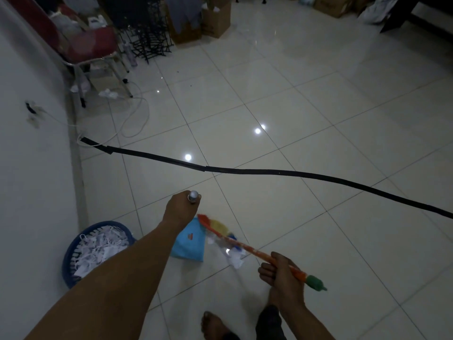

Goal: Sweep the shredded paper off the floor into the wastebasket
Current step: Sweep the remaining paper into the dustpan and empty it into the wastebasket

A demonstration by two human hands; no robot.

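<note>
The left hand [180, 208] grips the dustpan [188, 244] handle's top; the right hand [282, 272] grips the broom [235, 242]. Shredded paper [232, 256] lies between them, just beside the pan — a hard flick could scatter it past. The wastebasket [71, 256] sits left of the left forearm.

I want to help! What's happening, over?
Left hand holds dustpan handle, right hand holds broom. Paper beside dustpan. Basket nearly full.
</note>
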